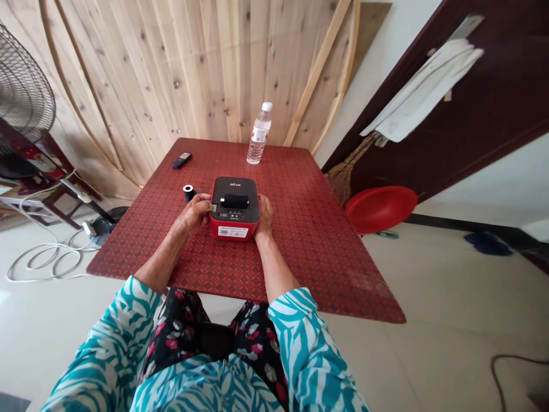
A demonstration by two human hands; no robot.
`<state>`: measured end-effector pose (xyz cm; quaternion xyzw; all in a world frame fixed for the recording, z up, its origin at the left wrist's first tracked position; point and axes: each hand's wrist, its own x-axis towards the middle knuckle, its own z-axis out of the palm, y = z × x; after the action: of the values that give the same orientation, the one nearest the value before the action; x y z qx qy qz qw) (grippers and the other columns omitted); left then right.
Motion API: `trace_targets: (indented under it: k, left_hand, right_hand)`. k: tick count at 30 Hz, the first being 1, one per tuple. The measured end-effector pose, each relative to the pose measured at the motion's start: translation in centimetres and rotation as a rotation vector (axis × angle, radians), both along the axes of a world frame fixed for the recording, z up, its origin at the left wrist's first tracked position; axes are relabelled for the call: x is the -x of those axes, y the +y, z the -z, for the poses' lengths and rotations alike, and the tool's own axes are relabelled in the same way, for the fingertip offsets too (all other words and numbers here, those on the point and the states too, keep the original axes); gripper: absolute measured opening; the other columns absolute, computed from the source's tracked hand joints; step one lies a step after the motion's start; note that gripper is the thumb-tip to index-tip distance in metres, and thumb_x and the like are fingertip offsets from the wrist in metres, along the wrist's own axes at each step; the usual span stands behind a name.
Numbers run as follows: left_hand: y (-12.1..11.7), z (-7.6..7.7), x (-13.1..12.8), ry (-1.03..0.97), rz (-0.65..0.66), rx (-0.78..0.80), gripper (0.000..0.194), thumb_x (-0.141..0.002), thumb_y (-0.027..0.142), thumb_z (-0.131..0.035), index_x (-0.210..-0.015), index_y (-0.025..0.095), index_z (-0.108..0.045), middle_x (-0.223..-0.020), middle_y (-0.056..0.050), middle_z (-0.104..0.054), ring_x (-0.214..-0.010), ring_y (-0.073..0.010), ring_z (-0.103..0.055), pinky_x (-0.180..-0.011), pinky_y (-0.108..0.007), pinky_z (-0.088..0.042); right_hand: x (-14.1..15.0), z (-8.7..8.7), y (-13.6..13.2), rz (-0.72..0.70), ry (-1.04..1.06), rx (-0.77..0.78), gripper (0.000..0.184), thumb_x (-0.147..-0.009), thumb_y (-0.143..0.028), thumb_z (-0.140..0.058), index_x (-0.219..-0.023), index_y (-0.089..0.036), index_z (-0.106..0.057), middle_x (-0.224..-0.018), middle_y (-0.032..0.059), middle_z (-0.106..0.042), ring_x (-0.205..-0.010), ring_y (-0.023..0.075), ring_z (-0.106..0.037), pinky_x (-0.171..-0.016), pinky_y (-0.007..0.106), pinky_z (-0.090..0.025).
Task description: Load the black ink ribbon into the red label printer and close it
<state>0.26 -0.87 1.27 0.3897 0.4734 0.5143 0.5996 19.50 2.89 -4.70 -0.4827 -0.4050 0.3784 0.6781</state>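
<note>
A red box-shaped thermal printer [235,197] with a black top and a white label on its front stands on the patterned red table. Its top has a dark slot-like window and small buttons. My left hand [195,214] is closed at the printer's left edge, fingertips pressed on a small grey tab there. Along the right side curls my right hand [265,216], holding the printer's body; part of its fingers is hidden behind the printer. Just beyond my left hand stands a small black roll [189,192] with a white core, partly covered by the hand.
A water bottle [259,134] stands at the table's [309,229] far edge. A small dark phone or remote [182,160] lies far left. A fan [26,86] and cables are on the left; a red basin [381,209] and a broom [349,166] are on the right.
</note>
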Motion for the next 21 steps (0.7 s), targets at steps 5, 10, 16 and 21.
trace_targets:
  k: [5, 10, 16, 21]
  left_hand:
    - [-0.49, -0.74, -0.35, -0.002, -0.013, 0.024, 0.040, -0.056, 0.018, -0.060, -0.095, 0.019, -0.051, -0.049, 0.009, -0.052, -0.032, -0.0083, -0.040, -0.037, -0.020, -0.029]
    - [-0.56, -0.52, -0.48, 0.008, -0.048, 0.020, 0.039, -0.056, 0.020, -0.061, -0.095, 0.020, -0.052, -0.051, 0.009, -0.052, -0.033, -0.0080, -0.040, -0.037, -0.019, -0.029]
    - [-0.93, -0.01, -0.24, -0.004, -0.044, -0.035, 0.038, -0.060, 0.027, -0.067, -0.096, 0.020, -0.053, -0.049, 0.010, -0.049, -0.035, -0.0079, -0.041, -0.039, -0.020, -0.030]
    - [-0.68, 0.04, 0.17, 0.096, -0.095, -0.259, 0.028, -0.072, 0.041, -0.071, -0.085, 0.019, -0.058, -0.053, 0.007, -0.051, -0.040, -0.0067, -0.042, -0.043, -0.020, -0.033]
  right_hand:
    - [0.01, -0.03, -0.04, -0.002, -0.034, 0.003, 0.038, -0.085, -0.050, -0.044, -0.090, -0.022, -0.069, -0.095, 0.0020, -0.071, -0.092, 0.0167, -0.060, -0.086, 0.032, -0.045]
    - [0.19, -0.13, 0.04, 0.031, 0.005, 0.017, 0.037, -0.085, -0.047, -0.044, -0.091, -0.020, -0.069, -0.096, 0.0038, -0.072, -0.093, 0.0171, -0.062, -0.088, 0.032, -0.046]
    - [-0.16, 0.34, 0.43, -0.001, -0.023, 0.021, 0.037, -0.084, -0.048, -0.045, -0.093, -0.021, -0.070, -0.101, 0.0037, -0.072, -0.098, 0.0184, -0.062, -0.092, 0.034, -0.045]
    - [-0.12, 0.68, 0.59, -0.008, 0.000, -0.008, 0.040, -0.084, -0.053, -0.046, -0.093, -0.022, -0.070, -0.099, 0.0032, -0.073, -0.096, 0.0187, -0.063, -0.089, 0.033, -0.046]
